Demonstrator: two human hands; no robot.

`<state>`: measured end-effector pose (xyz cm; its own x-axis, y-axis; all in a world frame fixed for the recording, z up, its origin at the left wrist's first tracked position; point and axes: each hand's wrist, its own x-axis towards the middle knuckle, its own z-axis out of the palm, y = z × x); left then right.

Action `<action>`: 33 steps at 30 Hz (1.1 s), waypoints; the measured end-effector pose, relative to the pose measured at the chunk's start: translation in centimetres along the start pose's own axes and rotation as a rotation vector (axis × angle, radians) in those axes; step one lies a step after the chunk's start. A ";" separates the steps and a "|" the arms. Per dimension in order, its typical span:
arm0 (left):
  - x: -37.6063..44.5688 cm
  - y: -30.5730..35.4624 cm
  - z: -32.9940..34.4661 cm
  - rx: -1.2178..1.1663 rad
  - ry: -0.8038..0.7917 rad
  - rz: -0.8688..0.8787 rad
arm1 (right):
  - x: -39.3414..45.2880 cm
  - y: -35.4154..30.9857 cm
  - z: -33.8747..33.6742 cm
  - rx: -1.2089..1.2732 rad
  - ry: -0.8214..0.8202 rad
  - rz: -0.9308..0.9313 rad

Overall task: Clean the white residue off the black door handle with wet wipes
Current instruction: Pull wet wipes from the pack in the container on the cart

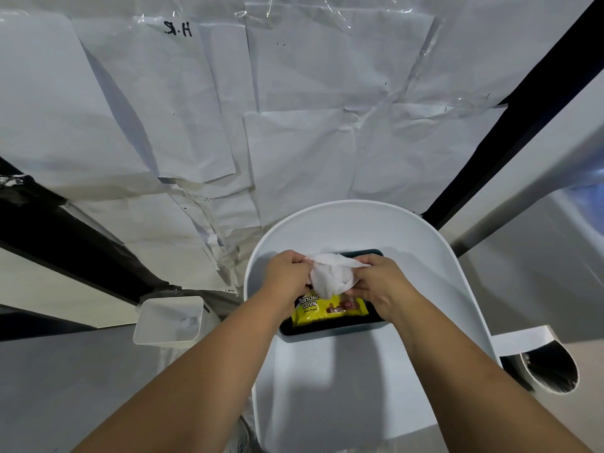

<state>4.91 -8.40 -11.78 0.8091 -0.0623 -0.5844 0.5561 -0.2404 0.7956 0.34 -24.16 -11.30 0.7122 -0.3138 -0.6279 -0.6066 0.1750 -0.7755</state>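
A wall covered with taped, creased white paper sheets (294, 109) fills the background, with black frame bars (510, 125) running up its right side. Below it stands a white oval table (425, 273), taken here as the landmark. On the table, near its far half, a dark tray (327, 328) is set, and a yellow wet wipes pack (330, 310) lies inside the tray with its long axis running left to right.

Directly above the pack, a white wet wipe (330, 276) is held bunched between both hands. The left hand (287, 276) is closed on the wipe's left edge; the right hand (379, 282) is closed on its right edge and lower fold. The wipe is stretched crosswise between them, its long axis roughly parallel to the pack.

Off the table's right edge, a dark rounded part with whitish smears (549, 367) is seen on a white mount; it is judged to be possibly the door handle, though this cannot be confirmed. It lies to the near right of the wipe, so the right hand is the nearer one. Its long axis and pointing direction cannot be told from this view. A white bin (170, 318) stands off the table's left edge.

The wipe is judged ready to be carried rightward.
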 end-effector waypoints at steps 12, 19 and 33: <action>-0.3 1.2 -1.3 -0.048 -0.116 -0.064 | -0.4 -0.1 0.3 -0.609 0.132 -0.274; -0.9 0.8 -0.6 0.073 -0.227 0.023 | 0.1 0.4 1.2 -0.680 -0.104 -0.319; -0.1 0.5 -1.7 0.147 0.072 0.139 | -1.4 -1.3 0.1 0.276 -0.107 0.030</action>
<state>5.45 -6.88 -11.00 0.8905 -0.0367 -0.4535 0.4087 -0.3732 0.8329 0.13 -23.88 -9.41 0.7376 -0.2071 -0.6427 -0.5192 0.4346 -0.7359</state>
